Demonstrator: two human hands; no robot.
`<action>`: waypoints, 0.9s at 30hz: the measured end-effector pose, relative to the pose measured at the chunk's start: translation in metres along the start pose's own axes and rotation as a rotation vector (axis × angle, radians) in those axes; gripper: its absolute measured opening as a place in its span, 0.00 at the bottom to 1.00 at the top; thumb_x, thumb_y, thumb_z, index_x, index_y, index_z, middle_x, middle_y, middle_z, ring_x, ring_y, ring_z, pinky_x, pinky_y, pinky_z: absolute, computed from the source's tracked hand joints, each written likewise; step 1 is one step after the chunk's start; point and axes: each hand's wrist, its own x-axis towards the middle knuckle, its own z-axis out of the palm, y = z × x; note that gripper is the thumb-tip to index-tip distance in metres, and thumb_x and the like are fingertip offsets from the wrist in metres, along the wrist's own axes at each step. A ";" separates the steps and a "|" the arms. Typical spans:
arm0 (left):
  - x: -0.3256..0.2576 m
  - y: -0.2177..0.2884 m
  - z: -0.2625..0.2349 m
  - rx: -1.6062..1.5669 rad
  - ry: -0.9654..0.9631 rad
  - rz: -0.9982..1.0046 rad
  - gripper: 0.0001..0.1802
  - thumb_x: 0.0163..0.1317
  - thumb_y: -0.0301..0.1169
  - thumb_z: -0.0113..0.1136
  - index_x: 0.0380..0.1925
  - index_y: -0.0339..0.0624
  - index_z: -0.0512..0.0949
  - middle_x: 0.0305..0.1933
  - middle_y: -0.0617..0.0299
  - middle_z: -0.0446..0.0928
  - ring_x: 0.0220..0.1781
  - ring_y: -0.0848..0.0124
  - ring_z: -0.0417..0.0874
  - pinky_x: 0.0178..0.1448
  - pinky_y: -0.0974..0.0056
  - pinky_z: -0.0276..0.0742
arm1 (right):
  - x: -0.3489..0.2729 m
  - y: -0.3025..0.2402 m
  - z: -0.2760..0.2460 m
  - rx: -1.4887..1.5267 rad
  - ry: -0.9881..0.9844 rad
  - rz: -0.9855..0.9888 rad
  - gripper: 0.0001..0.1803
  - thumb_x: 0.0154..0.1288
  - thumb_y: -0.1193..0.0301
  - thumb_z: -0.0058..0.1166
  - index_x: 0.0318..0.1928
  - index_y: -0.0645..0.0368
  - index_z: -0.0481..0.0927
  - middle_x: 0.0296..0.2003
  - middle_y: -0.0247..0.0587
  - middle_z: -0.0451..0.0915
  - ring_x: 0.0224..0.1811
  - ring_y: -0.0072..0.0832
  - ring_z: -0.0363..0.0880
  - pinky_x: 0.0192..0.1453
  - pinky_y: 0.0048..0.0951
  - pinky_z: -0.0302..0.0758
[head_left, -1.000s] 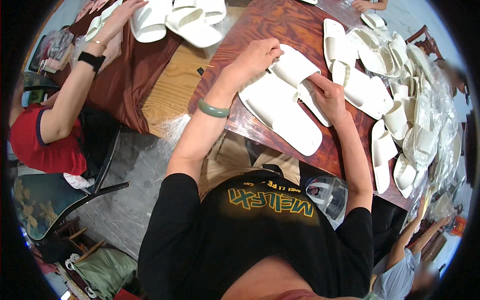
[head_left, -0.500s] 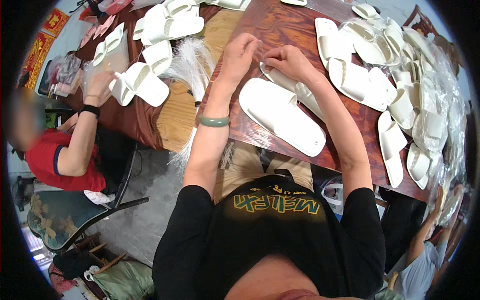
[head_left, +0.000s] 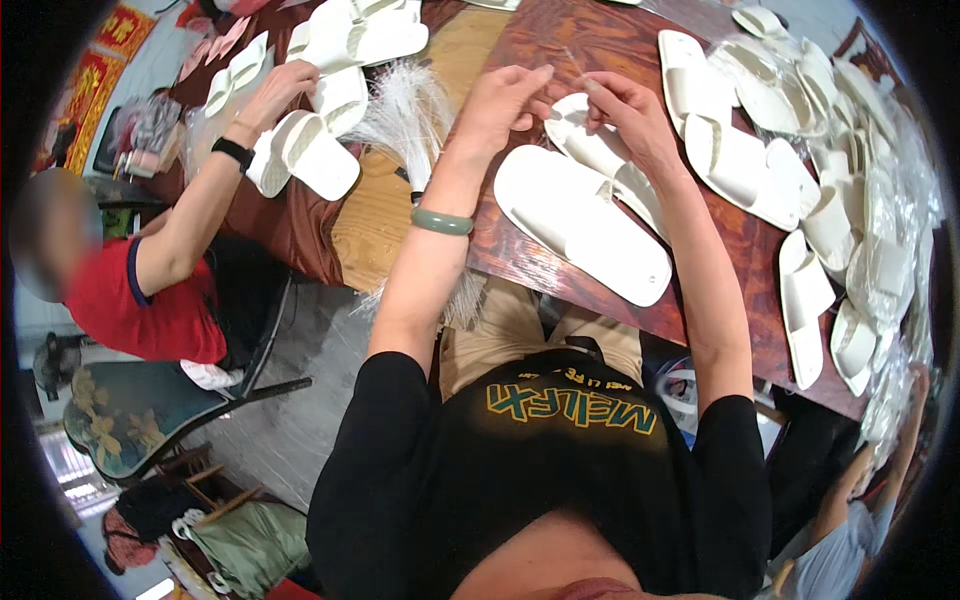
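Observation:
Over the dark wooden table [head_left: 520, 262], my left hand [head_left: 503, 108] and my right hand [head_left: 630, 117] face each other, a little apart. My right thumb and fingers pinch a thin clear strand [head_left: 572, 64], barely visible. My left thumb and fingers are drawn together; I cannot make out what they hold, if anything. Below them lies a white slipper [head_left: 625, 255] with a broad strap. Its mate, another white slipper [head_left: 575, 130], lies just beyond, partly covered by my right hand and forearm. To the left is a bundle of thin clear strands [head_left: 408, 105], bound at one end.
On the right, several white slippers [head_left: 735, 175] lie beside a heap in clear plastic [head_left: 890, 240]. A co-worker in red [head_left: 150, 300] reaches toward white slippers [head_left: 325, 160] on the left table. Another person's arm [head_left: 845, 490] shows at the lower right.
My right hand has lifted slightly from the far slipper, and the strand now shows at its fingertips. The co-worker's hand has moved right toward the slippers. The whole view has shifted a little.

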 end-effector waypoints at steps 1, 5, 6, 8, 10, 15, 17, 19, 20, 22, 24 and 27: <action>0.000 0.001 -0.003 0.008 -0.013 -0.009 0.10 0.61 0.37 0.59 0.29 0.42 0.75 0.23 0.66 0.75 0.19 0.84 0.71 0.17 0.81 0.59 | -0.001 -0.003 0.002 -0.027 -0.017 -0.002 0.13 0.64 0.67 0.53 0.43 0.64 0.79 0.22 0.28 0.72 0.22 0.14 0.69 0.28 0.17 0.67; 0.005 0.000 -0.006 -0.313 -0.016 -0.140 0.09 0.57 0.35 0.64 0.30 0.44 0.74 0.24 0.65 0.75 0.18 0.84 0.70 0.14 0.83 0.58 | -0.003 0.001 -0.006 -0.131 -0.005 -0.057 0.13 0.64 0.66 0.54 0.43 0.63 0.79 0.21 0.24 0.70 0.21 0.12 0.66 0.27 0.15 0.65; 0.006 -0.002 -0.007 -0.374 -0.011 -0.132 0.10 0.56 0.34 0.65 0.30 0.45 0.73 0.25 0.66 0.75 0.18 0.85 0.69 0.14 0.83 0.58 | -0.003 0.002 -0.005 -0.126 0.000 -0.059 0.13 0.64 0.66 0.54 0.43 0.63 0.79 0.21 0.24 0.70 0.21 0.12 0.66 0.27 0.15 0.65; 0.008 -0.007 -0.010 -0.370 0.005 -0.112 0.10 0.56 0.33 0.65 0.31 0.43 0.74 0.27 0.64 0.75 0.20 0.83 0.70 0.15 0.82 0.60 | -0.004 0.004 -0.002 -0.075 0.033 -0.060 0.14 0.64 0.65 0.53 0.43 0.63 0.79 0.22 0.24 0.71 0.22 0.11 0.66 0.27 0.15 0.64; 0.010 -0.009 -0.011 -0.367 0.016 -0.095 0.10 0.56 0.32 0.64 0.32 0.41 0.74 0.28 0.63 0.76 0.21 0.82 0.72 0.16 0.81 0.62 | -0.004 0.006 -0.001 -0.104 0.055 -0.065 0.14 0.64 0.65 0.53 0.43 0.62 0.80 0.22 0.24 0.72 0.22 0.10 0.66 0.27 0.15 0.65; 0.007 -0.010 -0.004 -0.202 -0.086 0.045 0.12 0.62 0.27 0.56 0.44 0.33 0.73 0.37 0.53 0.79 0.33 0.72 0.79 0.33 0.74 0.73 | -0.003 0.010 -0.003 -0.227 0.083 -0.103 0.14 0.63 0.63 0.54 0.41 0.61 0.81 0.24 0.25 0.76 0.25 0.10 0.69 0.29 0.16 0.67; 0.006 -0.013 -0.004 -0.173 -0.114 0.063 0.11 0.62 0.26 0.55 0.44 0.33 0.74 0.38 0.53 0.79 0.35 0.72 0.79 0.35 0.73 0.74 | -0.002 0.009 0.000 -0.230 0.100 -0.111 0.14 0.62 0.63 0.54 0.39 0.61 0.81 0.25 0.26 0.77 0.25 0.11 0.70 0.30 0.16 0.68; 0.006 -0.014 -0.004 -0.146 -0.142 0.083 0.11 0.63 0.26 0.54 0.44 0.33 0.74 0.39 0.52 0.79 0.36 0.72 0.79 0.37 0.72 0.74 | -0.004 0.005 0.001 -0.234 0.120 -0.112 0.14 0.62 0.63 0.55 0.39 0.61 0.81 0.25 0.27 0.77 0.25 0.11 0.70 0.31 0.16 0.68; 0.007 -0.014 -0.005 -0.131 -0.141 0.088 0.11 0.63 0.26 0.54 0.44 0.32 0.74 0.39 0.53 0.79 0.36 0.72 0.79 0.37 0.72 0.74 | -0.004 0.004 0.001 -0.241 0.135 -0.114 0.14 0.61 0.63 0.55 0.39 0.61 0.81 0.25 0.27 0.78 0.26 0.12 0.70 0.31 0.16 0.68; 0.007 -0.014 -0.004 -0.114 -0.141 0.091 0.12 0.62 0.26 0.55 0.44 0.32 0.75 0.39 0.54 0.79 0.36 0.72 0.79 0.37 0.72 0.74 | -0.004 0.004 0.001 -0.218 0.160 -0.096 0.13 0.61 0.64 0.55 0.39 0.61 0.81 0.25 0.27 0.78 0.26 0.12 0.70 0.31 0.17 0.68; 0.006 -0.014 -0.003 -0.098 -0.114 0.106 0.11 0.62 0.26 0.56 0.43 0.32 0.75 0.38 0.57 0.78 0.35 0.73 0.78 0.38 0.71 0.74 | -0.004 0.005 0.000 -0.195 0.182 -0.079 0.13 0.61 0.64 0.55 0.38 0.61 0.82 0.25 0.27 0.78 0.26 0.12 0.70 0.31 0.17 0.68; 0.007 -0.016 -0.005 -0.121 -0.135 0.106 0.10 0.61 0.25 0.56 0.42 0.32 0.76 0.37 0.59 0.78 0.35 0.74 0.77 0.39 0.71 0.74 | -0.003 0.007 -0.001 -0.174 0.199 -0.089 0.13 0.60 0.64 0.56 0.37 0.61 0.82 0.25 0.27 0.78 0.26 0.12 0.71 0.30 0.18 0.68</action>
